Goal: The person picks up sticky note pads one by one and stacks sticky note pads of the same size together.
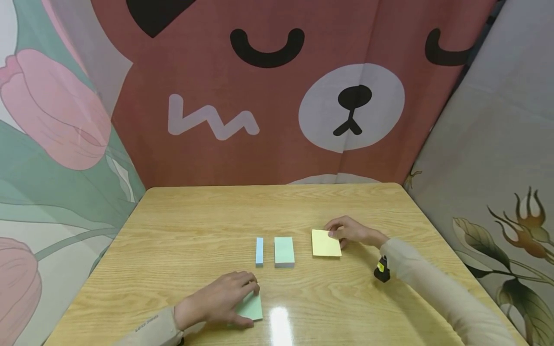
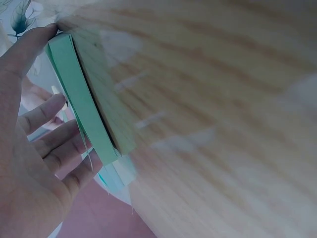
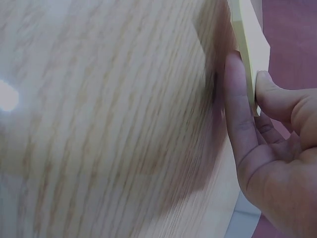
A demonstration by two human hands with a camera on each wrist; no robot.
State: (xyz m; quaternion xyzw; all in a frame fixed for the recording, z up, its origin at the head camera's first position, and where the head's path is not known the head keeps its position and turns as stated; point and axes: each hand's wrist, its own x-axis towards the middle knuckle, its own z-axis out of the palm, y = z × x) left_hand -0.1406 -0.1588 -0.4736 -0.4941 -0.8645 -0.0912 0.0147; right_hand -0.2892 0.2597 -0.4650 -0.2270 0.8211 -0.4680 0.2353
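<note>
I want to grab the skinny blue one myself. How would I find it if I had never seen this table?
Look at the wooden table in front of the big bear curtain. Near its middle lie three pads in a row: the blue pad, a mint green pad and a yellow pad. The blue pad is leftmost, the narrowest, and no hand touches it.

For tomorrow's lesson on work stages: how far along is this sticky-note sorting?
Seemingly done: blue pad and green pad lie side by side mid-table. In hand: right hand pinches the yellow pad; left hand holds a green note stack. Left: probably placing those two.
</note>
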